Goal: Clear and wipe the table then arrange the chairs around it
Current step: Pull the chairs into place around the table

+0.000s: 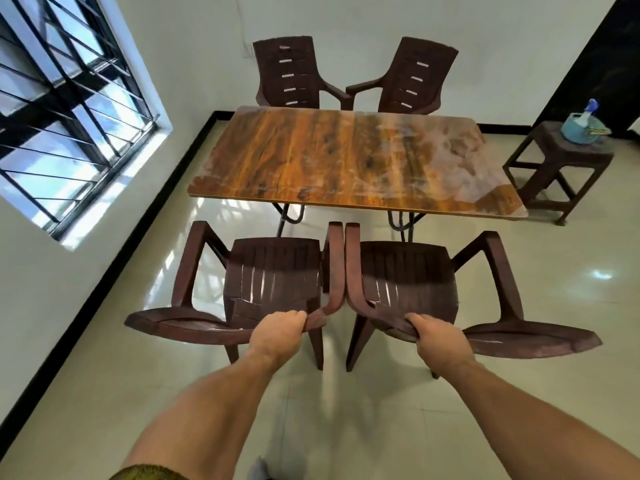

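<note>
- The table (346, 161) top is bare and shiny, so I think the clearing and wiping are done; the step now looks like pushing in the near chairs.
- The left hand (278, 329) has its fingers curled round the top of the back of the left chair (273, 271); the right hand (438, 336) grips the top of the right chair (405, 271) the same way.
- Both chairs stand on the floor near the near long edge of the table, with their seats facing it; their inner arms touch or nearly touch, I cannot tell which.
- Push both forward together, slow and even; if one hand goes faster, that chair may turn and bump the other.
- Watch the fronts of the arms; they may hit the near edge, so stop when they come close to it.
- The two far chairs (287, 74) sit by the far long edge, turned a little toward each other; try to set the near pair straight.
- The stool (554, 157) with a blue basket (581, 128) stands off the right short edge, well apart from the chairs.
</note>
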Motion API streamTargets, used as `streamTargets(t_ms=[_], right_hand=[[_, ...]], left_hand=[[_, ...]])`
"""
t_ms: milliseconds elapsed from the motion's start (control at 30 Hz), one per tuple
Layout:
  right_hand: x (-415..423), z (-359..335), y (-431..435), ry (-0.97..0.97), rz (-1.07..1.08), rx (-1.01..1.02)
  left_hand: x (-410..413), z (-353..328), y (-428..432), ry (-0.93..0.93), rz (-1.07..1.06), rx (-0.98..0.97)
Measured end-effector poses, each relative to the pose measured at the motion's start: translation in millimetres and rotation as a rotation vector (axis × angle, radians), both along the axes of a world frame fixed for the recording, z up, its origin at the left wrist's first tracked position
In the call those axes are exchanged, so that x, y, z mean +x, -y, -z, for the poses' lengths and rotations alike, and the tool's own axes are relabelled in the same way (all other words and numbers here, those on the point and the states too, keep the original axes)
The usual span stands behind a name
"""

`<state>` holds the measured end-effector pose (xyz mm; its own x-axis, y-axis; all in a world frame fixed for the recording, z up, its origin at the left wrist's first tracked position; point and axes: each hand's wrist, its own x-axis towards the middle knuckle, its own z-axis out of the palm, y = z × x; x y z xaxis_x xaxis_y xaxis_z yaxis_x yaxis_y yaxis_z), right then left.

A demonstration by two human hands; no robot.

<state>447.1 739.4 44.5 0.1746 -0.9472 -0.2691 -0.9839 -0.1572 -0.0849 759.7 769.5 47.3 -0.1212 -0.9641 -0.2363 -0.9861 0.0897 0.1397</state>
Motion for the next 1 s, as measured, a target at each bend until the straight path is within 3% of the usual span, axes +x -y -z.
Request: streamTargets(t_ms=[467, 1000], right_hand=[[-22, 5, -9, 0.033, -0.110, -0.030], [-34, 6, -4, -0.058, 0.030, -0.027]], left_hand=[[-1, 8, -8, -0.011, 0.080, -0.067], [-18, 14, 3, -0.034, 0.083, -0.105]])
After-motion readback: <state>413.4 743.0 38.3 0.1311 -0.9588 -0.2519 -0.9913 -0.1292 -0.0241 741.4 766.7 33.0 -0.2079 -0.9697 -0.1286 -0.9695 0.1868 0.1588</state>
